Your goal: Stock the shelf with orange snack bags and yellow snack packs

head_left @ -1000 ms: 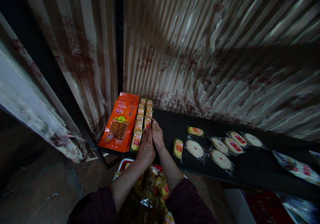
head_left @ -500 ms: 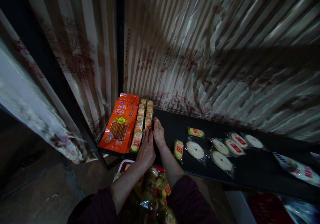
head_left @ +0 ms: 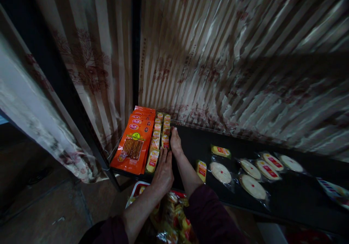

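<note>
Two rows of small yellow wrapped packs run front to back on the black shelf [head_left: 191,136]. My left hand [head_left: 164,171] lies at the near end of the right row [head_left: 165,141], its fingertips against the front pack and its fingers stretched out close together. Along the right side of that row stands my right hand [head_left: 176,141], fingers straight and palm turned toward the packs. The left row [head_left: 153,160] sits beside overlapping orange snack bags [head_left: 132,146]. Neither hand is wrapped round a pack.
Farther right on the shelf are two loose yellow packs [head_left: 220,151], several round wrapped cakes [head_left: 252,186] and a white packet [head_left: 334,191]. Below the shelf edge is a tray [head_left: 133,193] of packs. A dark post [head_left: 136,55] and curtains [head_left: 218,55] stand behind.
The view has shifted, so the shelf goods appear lower and farther right. Both hands remain at the right row, the left one still at its front end.
</note>
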